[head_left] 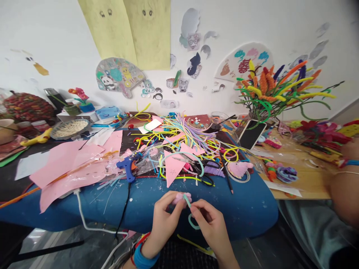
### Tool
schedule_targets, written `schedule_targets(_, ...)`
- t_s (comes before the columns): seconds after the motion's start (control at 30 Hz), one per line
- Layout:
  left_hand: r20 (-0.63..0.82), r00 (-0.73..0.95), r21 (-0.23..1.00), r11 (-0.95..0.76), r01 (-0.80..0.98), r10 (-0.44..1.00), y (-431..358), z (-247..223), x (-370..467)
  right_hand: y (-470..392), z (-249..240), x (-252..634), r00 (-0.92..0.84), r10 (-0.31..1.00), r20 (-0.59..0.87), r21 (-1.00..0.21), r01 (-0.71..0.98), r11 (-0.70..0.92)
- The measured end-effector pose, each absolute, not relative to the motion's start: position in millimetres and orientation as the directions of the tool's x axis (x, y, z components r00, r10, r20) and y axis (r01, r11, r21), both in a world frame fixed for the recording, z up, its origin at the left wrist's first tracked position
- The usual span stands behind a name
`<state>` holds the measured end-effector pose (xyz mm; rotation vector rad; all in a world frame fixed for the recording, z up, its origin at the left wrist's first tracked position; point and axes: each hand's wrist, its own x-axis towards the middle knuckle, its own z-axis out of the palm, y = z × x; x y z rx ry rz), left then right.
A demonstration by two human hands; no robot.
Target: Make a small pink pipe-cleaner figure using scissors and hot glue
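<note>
Pink fuzzy piece (178, 199) and mint stem (187, 201) held together in front of a blue table edge (246, 201)

The pink piece sits low in the centre, pinched between the thumb and fingers of the left hand (164, 213), probably to keep it steady. The right hand (209, 220) has its thumb and fingertips closed on the mint stem, whose upper end lies across the pink piece; this close grip seems meant for fine control. A mint curl hangs below the right fingers and looks like part of the same stem.

Just beyond the hands, scissors (215, 164) lie partly over a pink paper scrap (171, 169), and a pencil (227, 175) points toward the near edge, likely left within easy reach. Left of them, a blue glue gun (127, 169) rests among clear plastic, its cord trailing over the edge. Behind is a heap of pastel fuzzy stems (186, 129), perhaps kept central as a supply.

Larger pink sheets (63, 160) spread to the left. To the right, a phone (251, 135) stands tilted, apparently propped by the things behind it, below a bouquet of bright fuzzy stems (267, 87). Another person's arm (343, 190) shows at the far right.
</note>
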<state>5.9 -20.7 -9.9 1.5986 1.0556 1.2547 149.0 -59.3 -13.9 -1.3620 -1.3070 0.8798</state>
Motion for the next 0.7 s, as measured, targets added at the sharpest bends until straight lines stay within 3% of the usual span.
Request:
schedule_targets(0.1, 0.113, 0.116, 0.993, -0.110, -0.029, 0.987, -18.9, -12.9, 9.0, -58.9, -17.1, 147.6, 0.209, 0.962, 0.175, -0.932, 0.349, 0.094)
schedule_targets(0.23, -0.008, 0.089, 0.983, 0.024, -0.182, 0.996, -17.5, -17.4, 12.8, -58.6, -20.1, 146.4, 0.221, 0.960, 0.175, -0.919, 0.386, 0.079)
schedule_targets(0.33, -0.075, 0.084, 0.961, 0.094, -0.259, 0.994, -18.1, -17.4, 14.9, -57.5, -22.7, 145.5, 0.206, 0.968, 0.145, -0.939, 0.336, 0.069)
schedule_targets(0.5, -0.190, 0.129, 0.885, 0.227, -0.407, 0.973, -19.6, -15.6, 16.1, -54.2, -31.2, 142.3, 0.162, 0.986, -0.027, -0.988, 0.144, -0.051)
schedule_targets(0.63, -0.261, 0.271, 0.763, 0.370, -0.530, 0.927, -17.8, -16.8, 14.8, -53.7, -33.5, 138.0, 0.232, 0.973, -0.012, -0.991, 0.124, -0.041)
schedule_targets(0.7, -0.250, 0.314, 0.759, 0.387, -0.525, 0.916, -16.6, -16.9, 13.1, -55.7, -32.2, 135.4, 0.262, 0.965, 0.024, -0.988, 0.155, -0.017)
